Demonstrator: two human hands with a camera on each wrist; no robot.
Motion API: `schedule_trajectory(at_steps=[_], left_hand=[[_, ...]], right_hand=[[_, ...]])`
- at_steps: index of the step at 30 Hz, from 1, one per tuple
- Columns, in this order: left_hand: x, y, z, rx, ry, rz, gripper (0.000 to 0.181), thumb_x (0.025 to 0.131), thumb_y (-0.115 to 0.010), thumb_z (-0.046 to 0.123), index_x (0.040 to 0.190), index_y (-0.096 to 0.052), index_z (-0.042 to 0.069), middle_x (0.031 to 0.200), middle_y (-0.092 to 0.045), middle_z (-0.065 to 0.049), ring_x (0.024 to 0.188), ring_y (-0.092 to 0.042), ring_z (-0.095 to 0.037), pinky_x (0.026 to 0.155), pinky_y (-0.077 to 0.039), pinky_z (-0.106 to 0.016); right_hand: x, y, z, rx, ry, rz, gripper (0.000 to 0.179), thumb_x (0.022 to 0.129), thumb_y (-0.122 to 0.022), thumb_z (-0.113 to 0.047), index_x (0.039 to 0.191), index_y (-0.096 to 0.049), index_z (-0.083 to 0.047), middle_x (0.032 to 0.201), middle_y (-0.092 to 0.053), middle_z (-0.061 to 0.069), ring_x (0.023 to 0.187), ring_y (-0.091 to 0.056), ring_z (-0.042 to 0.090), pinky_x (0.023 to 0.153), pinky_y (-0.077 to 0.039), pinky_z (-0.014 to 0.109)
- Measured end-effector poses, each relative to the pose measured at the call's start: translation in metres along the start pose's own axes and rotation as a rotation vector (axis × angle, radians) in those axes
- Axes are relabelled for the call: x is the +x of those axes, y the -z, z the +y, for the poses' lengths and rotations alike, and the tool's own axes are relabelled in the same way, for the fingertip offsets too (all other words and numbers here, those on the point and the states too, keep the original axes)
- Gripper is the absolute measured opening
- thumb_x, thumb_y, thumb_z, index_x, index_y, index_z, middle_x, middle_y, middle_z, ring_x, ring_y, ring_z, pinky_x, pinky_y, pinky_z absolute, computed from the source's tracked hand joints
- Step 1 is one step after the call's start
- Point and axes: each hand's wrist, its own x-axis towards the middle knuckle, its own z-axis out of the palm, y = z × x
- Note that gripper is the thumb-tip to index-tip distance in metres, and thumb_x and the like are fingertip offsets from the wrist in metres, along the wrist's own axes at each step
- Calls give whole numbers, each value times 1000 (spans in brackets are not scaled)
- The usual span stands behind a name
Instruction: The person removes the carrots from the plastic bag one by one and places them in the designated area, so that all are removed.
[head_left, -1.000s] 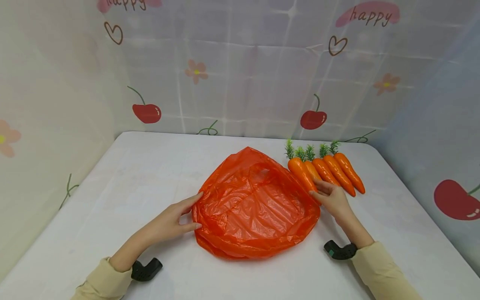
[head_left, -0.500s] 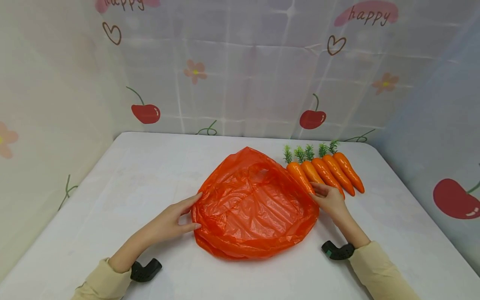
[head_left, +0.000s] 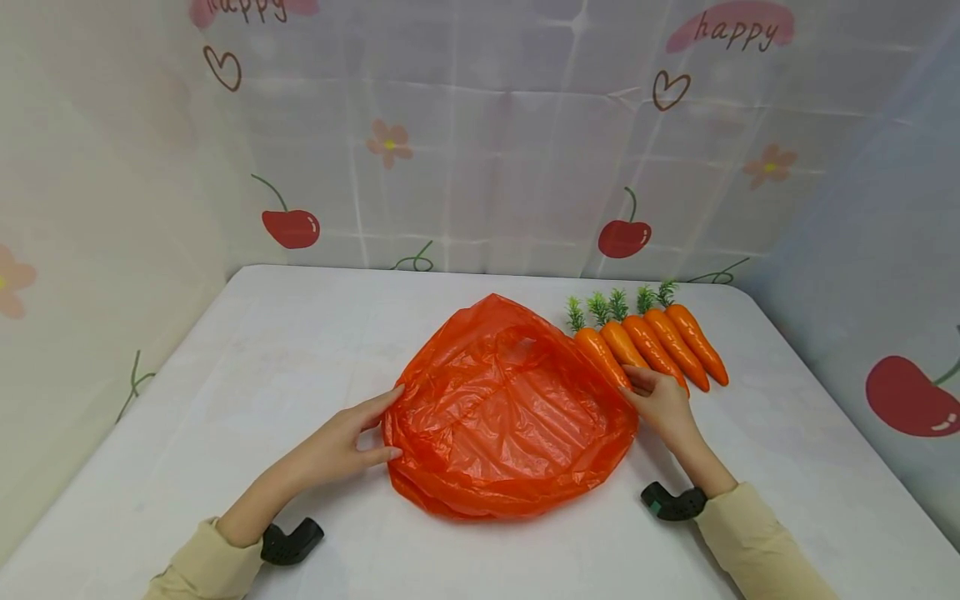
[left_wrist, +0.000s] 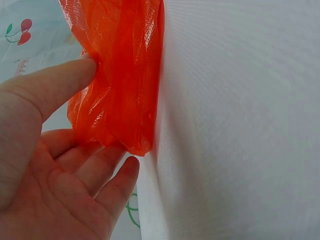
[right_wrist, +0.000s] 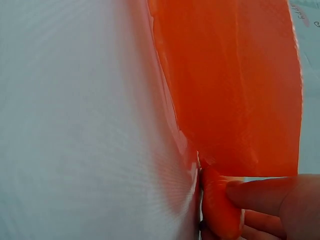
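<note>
A crinkled red-orange plastic bag lies spread in the middle of the table, its mouth facing the person. My left hand touches the bag's left rim; thumb and fingers are spread apart, as the left wrist view also shows. At the bag's right side my right hand pinches the lower end of the leftmost carrot, a glossy orange one with a green leafy top. In the right wrist view the thumb presses on this carrot beside the bag's wall. Part of the carrot's tip is hidden by the fingers.
Several similar carrots lie side by side, slanted, right of the held one at the table's back right. The white table ends at a printed curtain behind. Black devices sit at both wrists.
The leftmost carrot has slid slightly toward the person, and the right hand has shifted a little the same way with it. The left hand and the bag look unchanged.
</note>
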Motion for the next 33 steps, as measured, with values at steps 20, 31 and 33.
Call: schedule_trajectory(at_steps=[20,31,33], left_hand=[[0,2,-1,-3,-13,-1,80,82,-75,20,146,-30,3,146,-34,-11,131,-34,-28,98,-39,-42],[1,5,-1,27,-14,14,81,82,-74,26,148,-29,13,153,-18,-9,133,-28,-31,95,-42,-45],[1,6,0,25,-12,28,81,82,-74,29,148,-30,15,154,-12,-8,133,-29,-31,93,-44,-44]], right_hand=[[-3,-1,-8,-216,83,37,35,87,-64,-2,116,-57,16,102,-63,29,90,-63,39,72,-54,46],[-4,9,-15,-290,107,55,33,88,-64,-5,115,-58,14,99,-63,28,67,-63,29,57,-55,39],[-5,15,-16,-290,106,49,34,89,-63,-7,115,-58,14,99,-63,29,69,-64,31,58,-56,40]])
